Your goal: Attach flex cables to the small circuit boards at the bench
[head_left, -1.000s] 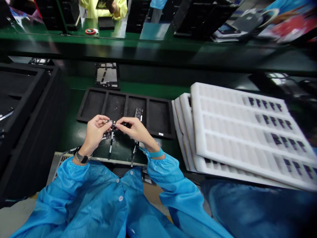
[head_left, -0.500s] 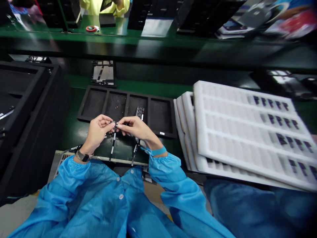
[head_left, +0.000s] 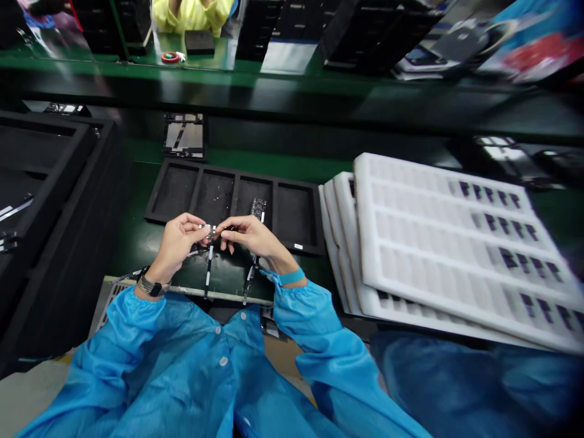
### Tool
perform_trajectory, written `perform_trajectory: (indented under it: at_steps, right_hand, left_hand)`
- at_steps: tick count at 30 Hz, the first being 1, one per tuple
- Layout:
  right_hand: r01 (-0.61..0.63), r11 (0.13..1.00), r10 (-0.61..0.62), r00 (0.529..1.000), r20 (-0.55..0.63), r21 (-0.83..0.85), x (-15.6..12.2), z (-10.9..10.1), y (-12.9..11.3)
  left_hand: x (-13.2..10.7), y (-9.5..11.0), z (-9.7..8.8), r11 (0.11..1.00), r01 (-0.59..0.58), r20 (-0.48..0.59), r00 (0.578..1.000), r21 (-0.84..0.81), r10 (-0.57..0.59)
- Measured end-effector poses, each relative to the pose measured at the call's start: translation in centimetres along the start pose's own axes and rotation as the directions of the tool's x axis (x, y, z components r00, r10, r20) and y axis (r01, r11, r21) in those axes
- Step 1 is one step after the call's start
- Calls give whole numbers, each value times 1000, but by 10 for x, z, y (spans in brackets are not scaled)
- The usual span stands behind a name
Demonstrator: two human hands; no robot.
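The left hand [head_left: 179,243] holds a small board [head_left: 210,229] in its grip; the right hand [head_left: 252,235] is just right, its grip unclear; a black tray [head_left: 295,213] lies beyond.

space was tight up front: my left hand [head_left: 181,242] and right hand [head_left: 250,233] nearly met around a small part [head_left: 210,230], so that gap was tiny. one black strip [head_left: 209,267] ran down below them and another dark strip [head_left: 250,278] sat under my right wrist, both in the way of a low pass. on the left i had a lane of green bench [head_left: 133,198] before the tall black stack [head_left: 75,255]. white foam trays [head_left: 410,225] walled off my right. ahead, i could reach over the low black tray [head_left: 274,210] until the green shelf [head_left: 292,91].
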State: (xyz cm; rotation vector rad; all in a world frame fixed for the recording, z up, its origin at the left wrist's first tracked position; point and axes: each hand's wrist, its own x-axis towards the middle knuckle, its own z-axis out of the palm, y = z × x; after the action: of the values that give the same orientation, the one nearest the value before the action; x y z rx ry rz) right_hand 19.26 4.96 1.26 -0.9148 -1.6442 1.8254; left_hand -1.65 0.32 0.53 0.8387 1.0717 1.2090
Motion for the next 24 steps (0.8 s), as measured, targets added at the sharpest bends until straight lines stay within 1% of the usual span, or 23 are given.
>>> perform_trajectory:
  at_steps: [3,5,7,9,11,13,14,15,16,17,19,20,21,22,23,24]
  right_hand:
    - [3,1000,-3,998,-68,-2,5,3,4]
    - [21,999,-25,985,-172,-27,8,9,7]
    - [36,994,-64,956,-285,-100,10,15,9]
    - [39,976,-117,926,-358,-216,12,17,8]
    - [42,945,-167,914,-368,-325,16,13,4]
    - [48,914,-209,907,-365,-403,28,2,-3]
    - [33,894,-219,901,-373,-446,37,-5,-7]
    - [-8,866,-218,894,-392,-501,48,-13,-10]
    - [-86,818,-202,883,-423,-569,61,-19,-14]
    - [-200,744,-165,869,-466,-637,74,-25,-17]
    - [-442,536,-64,828,-557,-719,100,-29,-21]
    - [-530,431,-22,802,-596,-730,111,-29,-21]
    - [-589,347,9,780,-626,-730,120,-26,-21]
    - [-623,291,26,763,-645,-726,128,-23,-20]
    - [-640,262,34,754,-656,-722,133,-19,-19]
    - [-647,252,40,750,-661,-719,137,-16,-17]
  left_hand:
    - [-2,-3,-4,998,26,-25,999,-54,-27]
    - [-3,-4,-6,996,20,-50,998,-88,-25]
    - [-5,-5,-7,994,11,-80,997,-106,-20]
    - [-5,-6,-8,993,7,-111,994,-114,-20]
    - [-6,-5,-11,992,-4,-142,990,-127,-15]
    - [-6,-3,-17,988,-31,-164,987,-149,6]
    - [-7,-1,-20,986,-48,-170,985,-162,20]
    - [-8,1,-24,983,-64,-174,984,-174,34]
    - [-10,4,-28,980,-77,-174,984,-186,44]
    - [-12,7,-32,977,-84,-170,984,-197,50]
    - [-17,11,-41,973,-87,-161,986,-215,52]
    - [-20,13,-45,971,-87,-160,986,-222,52]
    - [-23,15,-49,969,-88,-163,985,-229,51]
    - [-26,15,-53,968,-90,-171,984,-236,50]
    - [-28,16,-57,965,-92,-182,982,-244,47]
    - [-30,16,-61,962,-95,-198,979,-256,45]
